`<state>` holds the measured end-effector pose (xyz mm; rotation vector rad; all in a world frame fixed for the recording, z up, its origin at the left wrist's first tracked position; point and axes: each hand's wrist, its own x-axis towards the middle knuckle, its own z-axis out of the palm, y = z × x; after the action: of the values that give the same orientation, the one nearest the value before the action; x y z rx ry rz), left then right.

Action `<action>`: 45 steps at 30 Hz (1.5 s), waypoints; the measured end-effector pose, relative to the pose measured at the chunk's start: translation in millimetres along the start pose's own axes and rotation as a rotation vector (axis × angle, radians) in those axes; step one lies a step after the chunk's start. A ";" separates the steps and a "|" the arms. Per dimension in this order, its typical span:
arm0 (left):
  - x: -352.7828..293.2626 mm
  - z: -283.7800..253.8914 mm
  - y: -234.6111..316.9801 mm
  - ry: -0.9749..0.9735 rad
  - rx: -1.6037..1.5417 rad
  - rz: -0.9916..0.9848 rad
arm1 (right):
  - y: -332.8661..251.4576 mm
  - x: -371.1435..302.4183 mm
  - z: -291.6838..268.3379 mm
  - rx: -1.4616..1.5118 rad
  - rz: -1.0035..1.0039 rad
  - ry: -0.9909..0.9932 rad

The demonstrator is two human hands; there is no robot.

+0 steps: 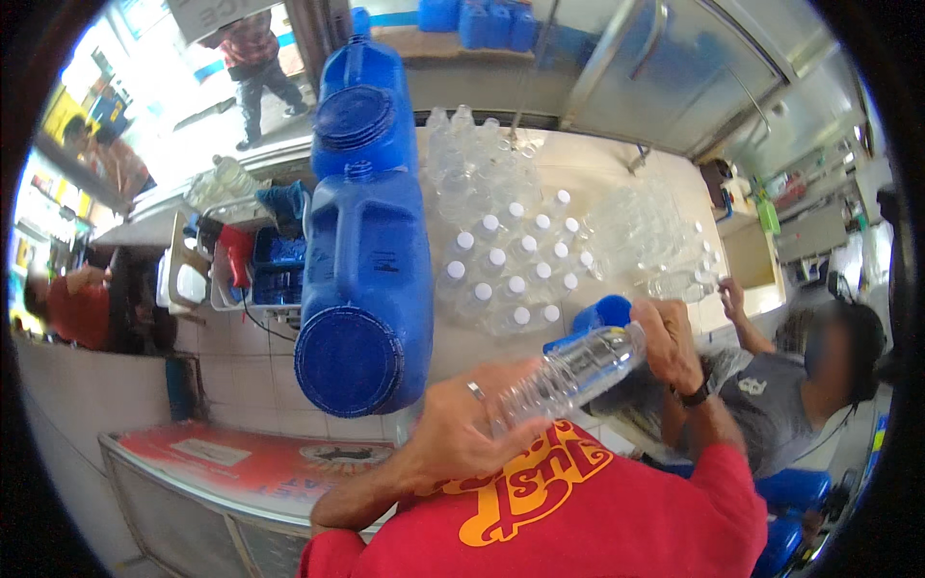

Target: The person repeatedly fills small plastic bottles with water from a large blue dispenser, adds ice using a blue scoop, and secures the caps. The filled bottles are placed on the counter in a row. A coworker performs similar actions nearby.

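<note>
A clear ribbed plastic bottle (pixel 583 374) lies tilted across the front of my red shirt. My left hand (pixel 461 432), a ring on one finger, is wrapped round its base end. At the upper right end, my right hand (pixel 667 342) closes over the bottle's neck, so the fingers hide whether a cap is there. Just beyond the bottle is a small blue tub (pixel 613 310). Several clear bottles with white caps (pixel 516 285) stand grouped on the pale table, and bottles with no visible caps (pixel 461 159) are behind them.
Two large blue water jugs (pixel 371 260) lie along the table's left side. More clear bottles (pixel 641 231) crowd the right. A co-worker in a grey shirt (pixel 771 409) reaches toward a bottle there. A red hair dryer (pixel 235 252) rests in a basket at left, above a red-topped counter (pixel 246 460).
</note>
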<state>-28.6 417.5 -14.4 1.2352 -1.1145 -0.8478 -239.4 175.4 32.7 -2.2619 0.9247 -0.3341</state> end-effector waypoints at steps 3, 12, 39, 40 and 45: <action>3.6 1.1 6.2 -0.003 0.126 0.013 | 13.7 4.8 11.9 0.081 0.039 0.112; 21.3 -10.9 -2.2 -0.080 -0.641 -0.544 | 28.8 29.1 1.2 0.190 -0.523 0.164; 11.5 -22.1 -13.8 0.173 0.791 0.247 | -7.7 282.5 170.0 -0.504 -0.646 0.246; 11.3 -22.2 -14.9 0.172 0.791 0.244 | 0.6 293.4 185.7 -0.545 -0.663 0.185; 12.6 -23.8 -18.9 0.150 0.782 0.225 | 35.6 302.6 245.2 -0.718 -0.567 -0.175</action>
<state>-0.9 409.1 -30.0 1.7240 -1.4865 -0.1209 70.5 64.0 -178.3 -3.1443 0.3031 -0.0290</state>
